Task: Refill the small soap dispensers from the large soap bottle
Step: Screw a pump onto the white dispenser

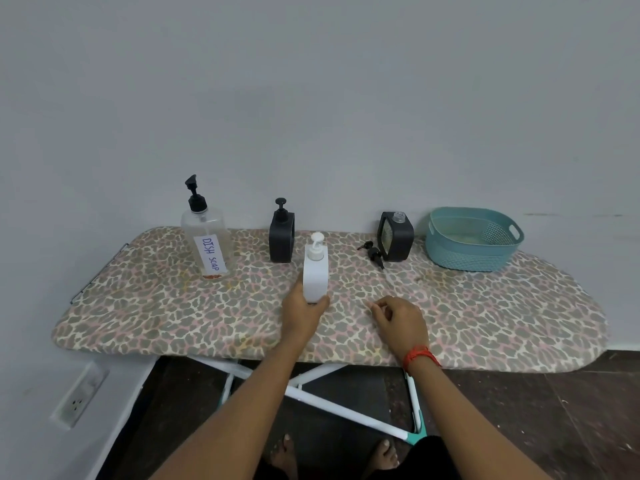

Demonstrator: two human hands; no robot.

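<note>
Left hand [304, 313] grips the white dispenser [316, 271] at its base; it stands upright, pump on top. Right hand [398, 320] rests nearby, fingers loosely curled, empty

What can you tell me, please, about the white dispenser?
The white dispenser is a slim, opaque bottle that looks like plastic, with rounded edges and a white pump fitted on top. It is upright, near the middle of the board. The left hand grips its lower part and hides its base, so I cannot tell whether it rests on the board. Nothing else touches it, and its fill level cannot be seen.
</note>
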